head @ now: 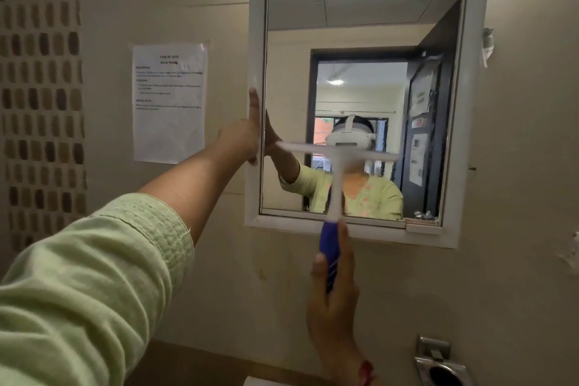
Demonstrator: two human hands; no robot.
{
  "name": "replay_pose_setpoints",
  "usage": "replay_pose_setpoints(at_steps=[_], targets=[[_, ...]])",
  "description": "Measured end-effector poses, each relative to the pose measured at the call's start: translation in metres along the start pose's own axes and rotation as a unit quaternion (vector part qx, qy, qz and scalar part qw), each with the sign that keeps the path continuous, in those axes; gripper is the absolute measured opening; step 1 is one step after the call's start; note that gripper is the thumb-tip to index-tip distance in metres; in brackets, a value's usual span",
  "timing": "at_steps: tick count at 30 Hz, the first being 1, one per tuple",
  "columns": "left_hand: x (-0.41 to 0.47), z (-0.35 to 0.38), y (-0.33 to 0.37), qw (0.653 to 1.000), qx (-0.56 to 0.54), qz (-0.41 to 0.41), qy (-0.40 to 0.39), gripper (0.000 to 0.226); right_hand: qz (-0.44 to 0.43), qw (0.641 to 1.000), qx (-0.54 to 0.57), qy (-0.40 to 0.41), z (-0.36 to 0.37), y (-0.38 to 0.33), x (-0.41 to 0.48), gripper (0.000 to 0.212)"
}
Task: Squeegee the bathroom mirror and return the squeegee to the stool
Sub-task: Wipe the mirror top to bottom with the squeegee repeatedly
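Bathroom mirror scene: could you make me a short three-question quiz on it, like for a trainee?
1. True or false: the left hand is pressed against the left side of the mirror frame.
2. Which hand holds the squeegee? A) left hand B) right hand C) both
3. Fill in: the squeegee's blade lies roughly ____ across the glass.

Key
1. True; it rests on the white frame edge.
2. B; the right hand's grip is on the blue handle, below the mirror.
3. Horizontal, across the lower half of the glass; it looks blurred.
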State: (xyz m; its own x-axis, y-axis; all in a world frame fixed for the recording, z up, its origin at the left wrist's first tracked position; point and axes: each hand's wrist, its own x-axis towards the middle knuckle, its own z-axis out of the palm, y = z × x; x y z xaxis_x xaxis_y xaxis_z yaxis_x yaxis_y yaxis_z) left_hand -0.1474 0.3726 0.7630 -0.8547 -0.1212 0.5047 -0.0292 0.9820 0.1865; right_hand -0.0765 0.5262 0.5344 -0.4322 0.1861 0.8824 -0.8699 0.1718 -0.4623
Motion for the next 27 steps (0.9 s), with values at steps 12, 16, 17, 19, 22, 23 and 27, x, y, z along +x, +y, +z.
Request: replay_pose_setpoints(at_steps=[12, 16, 17, 19, 22, 23, 27], targets=[[-0.010, -0.004, 0.008, 1.000, 0.007, -0.026, 0.013, 0.116, -0.175, 0.982, -0.055, 0.053, 0.003, -0.041, 0.212, 0.050], [-0.009, -0.001, 0.004, 0.998, -0.039, -0.025, 0.039, 0.096, -0.187, 0.978, -0.060, 0.071, 0.012, -0.049, 0.253, 0.048], [-0.008, 0.001, 0.003, 0.999, -0.019, -0.013, 0.036, 0.109, -0.187, 0.977, -0.067, 0.072, 0.015, -0.050, 0.260, 0.048], [-0.004, 0.005, 0.000, 0.999, 0.008, 0.000, 0.031, 0.121, -0.178, 0.978, -0.078, 0.074, 0.020, -0.050, 0.271, 0.049], [0.000, 0.005, 0.001, 1.000, 0.006, -0.003, 0.025, 0.119, -0.158, 0.981, -0.084, 0.075, 0.025, -0.046, 0.287, 0.049], [0.001, 0.005, 0.001, 1.000, 0.006, -0.006, 0.022, 0.118, -0.153, 0.981, -0.086, 0.076, 0.026, -0.045, 0.292, 0.049], [0.003, 0.006, 0.000, 1.000, 0.020, -0.008, 0.017, 0.126, -0.146, 0.981, -0.095, 0.085, 0.027, -0.040, 0.305, 0.049]])
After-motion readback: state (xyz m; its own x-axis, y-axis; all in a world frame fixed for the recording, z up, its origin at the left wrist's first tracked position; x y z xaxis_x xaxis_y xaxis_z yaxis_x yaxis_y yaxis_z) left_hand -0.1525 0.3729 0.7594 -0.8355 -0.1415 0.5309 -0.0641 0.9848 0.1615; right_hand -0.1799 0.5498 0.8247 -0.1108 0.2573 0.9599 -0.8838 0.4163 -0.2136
